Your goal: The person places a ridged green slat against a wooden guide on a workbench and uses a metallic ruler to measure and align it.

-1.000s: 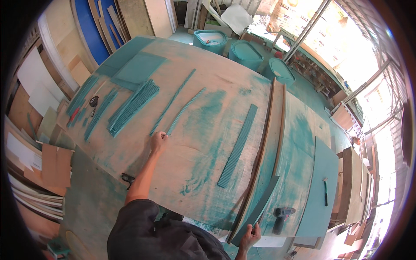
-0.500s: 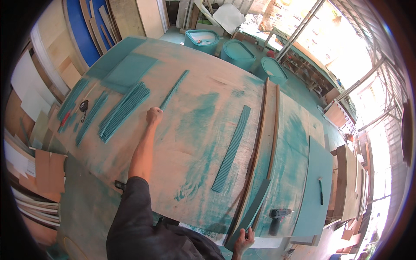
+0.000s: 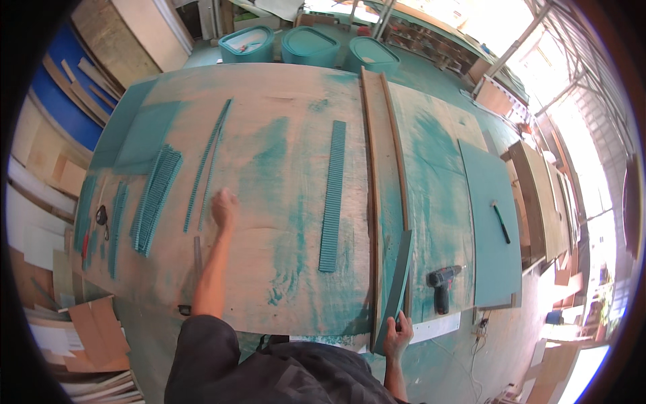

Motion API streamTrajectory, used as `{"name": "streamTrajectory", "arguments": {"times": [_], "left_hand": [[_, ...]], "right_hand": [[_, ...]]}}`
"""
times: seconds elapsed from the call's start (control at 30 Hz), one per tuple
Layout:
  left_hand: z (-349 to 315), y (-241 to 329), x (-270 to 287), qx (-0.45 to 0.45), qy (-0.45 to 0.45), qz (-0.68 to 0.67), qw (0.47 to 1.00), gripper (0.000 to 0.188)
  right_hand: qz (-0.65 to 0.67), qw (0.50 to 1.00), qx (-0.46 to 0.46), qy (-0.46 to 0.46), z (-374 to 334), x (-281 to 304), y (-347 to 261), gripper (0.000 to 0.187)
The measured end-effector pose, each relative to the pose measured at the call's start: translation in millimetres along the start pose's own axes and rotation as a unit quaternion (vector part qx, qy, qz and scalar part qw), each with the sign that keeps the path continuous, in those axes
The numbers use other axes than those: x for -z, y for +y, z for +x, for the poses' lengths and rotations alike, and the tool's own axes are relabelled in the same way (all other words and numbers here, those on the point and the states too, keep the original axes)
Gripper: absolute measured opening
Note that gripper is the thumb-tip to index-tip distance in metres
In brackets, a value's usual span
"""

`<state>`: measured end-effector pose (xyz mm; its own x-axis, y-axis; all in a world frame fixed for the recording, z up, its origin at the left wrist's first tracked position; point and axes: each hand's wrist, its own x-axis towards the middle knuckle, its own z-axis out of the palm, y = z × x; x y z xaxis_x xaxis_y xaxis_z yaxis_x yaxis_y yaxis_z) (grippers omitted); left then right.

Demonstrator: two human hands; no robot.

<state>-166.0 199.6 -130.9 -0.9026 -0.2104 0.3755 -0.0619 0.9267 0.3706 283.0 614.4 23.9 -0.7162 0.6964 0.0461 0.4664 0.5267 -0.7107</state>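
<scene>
My left hand [image 3: 225,204] is over the left-middle of the worktable, curled and blurred, so its grip is unclear. Just left of it lie thin, teal-dusted ribbed strips [image 3: 207,163], seen nearly edge-on. A narrow greyish strip [image 3: 197,252] shows beside my left forearm. At the table's near edge, my right hand [image 3: 399,331] is closed on the lower end of a long flat teal strip [image 3: 398,286]. That strip slants over the channel between two wooden rails [image 3: 369,195]. A wide ribbed strip [image 3: 333,195] lies flat between my hands.
Stacked ribbed strips [image 3: 157,198], a tape measure [image 3: 101,215] and a red-handled tool [image 3: 85,246] lie at left. A cordless drill [image 3: 442,286], teal panel [image 3: 491,236] and hammer [image 3: 501,222] are at right. Teal-coated tubs [image 3: 309,47] stand beyond the table [image 3: 296,87].
My view has turned to the right. My left hand, earlier at the near end of a ribbed strip, is now beside the strips, whose length shows. My right hand keeps hold of the flat strip.
</scene>
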Motion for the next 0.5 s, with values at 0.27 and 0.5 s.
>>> {"name": "streamTrajectory", "arguments": {"times": [0.27, 0.5], "left_hand": [[-162, 237, 27, -0.048, -0.307, -0.126, 0.942, 0.078], [-191, 263, -8, -0.060, -0.324, 0.004, 0.944, 0.111]], "right_hand": [[0.021, 0.998, 0.029, -0.045, 49, 0, 45, 0.033], [0.071, 0.994, 0.021, -0.077, 63, -6, 79, 0.029]]}}
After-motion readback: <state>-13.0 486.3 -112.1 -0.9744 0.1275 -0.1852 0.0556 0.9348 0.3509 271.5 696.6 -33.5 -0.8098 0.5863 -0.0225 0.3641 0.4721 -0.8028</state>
